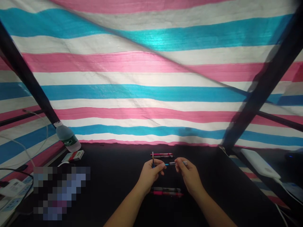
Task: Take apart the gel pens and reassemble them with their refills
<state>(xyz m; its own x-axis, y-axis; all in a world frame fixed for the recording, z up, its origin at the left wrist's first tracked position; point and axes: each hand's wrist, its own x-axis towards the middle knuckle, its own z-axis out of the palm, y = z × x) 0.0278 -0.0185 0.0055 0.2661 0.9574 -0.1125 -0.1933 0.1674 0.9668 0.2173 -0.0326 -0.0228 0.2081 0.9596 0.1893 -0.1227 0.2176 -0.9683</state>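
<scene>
My left hand [151, 171] is closed, its thumb and fingers pinching around a slim upright pen part [153, 157], pale above and dark blue lower down. Between my hands lies a pen [172, 163], nearly level, with a light blue end close to my left fingertips. Whether those fingertips grip that end, I cannot tell. My right hand [188, 175] is pinched shut on the pen's barrel, and its other end pokes out past the fingers. Just behind the hands rest a red pen [163, 154] and a dark one. Nearer to me are more red and dark pens [167, 191].
The black table [113, 189] bears a water bottle [67, 137] and a small box [74, 156] at the left. A power strip [14, 198] with cables sits far left. At right is a white power bank [260, 164]. A striped sheet [142, 94] hangs behind.
</scene>
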